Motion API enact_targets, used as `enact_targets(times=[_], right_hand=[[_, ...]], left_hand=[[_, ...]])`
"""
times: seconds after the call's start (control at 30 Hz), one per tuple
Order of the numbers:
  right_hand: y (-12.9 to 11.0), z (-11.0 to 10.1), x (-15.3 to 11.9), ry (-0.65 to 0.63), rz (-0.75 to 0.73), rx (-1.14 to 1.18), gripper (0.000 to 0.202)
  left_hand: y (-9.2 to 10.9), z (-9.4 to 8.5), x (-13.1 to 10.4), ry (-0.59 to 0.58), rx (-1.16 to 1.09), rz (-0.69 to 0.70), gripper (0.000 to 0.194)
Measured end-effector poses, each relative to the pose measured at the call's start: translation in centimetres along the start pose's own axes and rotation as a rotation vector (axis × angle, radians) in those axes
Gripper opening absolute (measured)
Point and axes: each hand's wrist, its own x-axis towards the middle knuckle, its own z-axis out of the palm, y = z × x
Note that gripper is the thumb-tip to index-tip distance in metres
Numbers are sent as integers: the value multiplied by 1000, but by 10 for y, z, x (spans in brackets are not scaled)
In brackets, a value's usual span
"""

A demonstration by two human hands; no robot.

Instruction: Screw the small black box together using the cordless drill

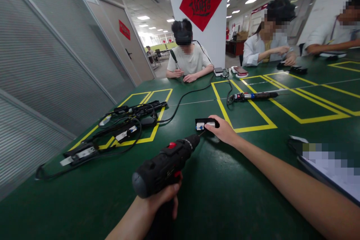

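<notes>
My left hand (165,195) is wrapped round the grip of a black cordless drill (165,163) with red buttons. The drill points up and to the right, and its thin bit reaches the lower edge of a small black part with white and blue pieces (200,125). Whether the bit touches that part cannot be made out. On the part's right end, the fingers of my right hand (221,129) are closed, holding it on the green table (219,187).
Black cable assemblies (140,114) lie at the left, with a cable running to the far edge. A slim tool (255,96) lies at the right on yellow tape outlines. A clipboard with papers (332,168) is at the right edge. Several people sit opposite.
</notes>
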Motion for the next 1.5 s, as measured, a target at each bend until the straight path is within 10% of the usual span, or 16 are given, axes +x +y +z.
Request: enact_targets(times=[1.5], right_hand=[[-2, 0, 0, 3, 5, -6, 36]], left_hand=[[0, -1, -1, -60, 94, -77, 31]])
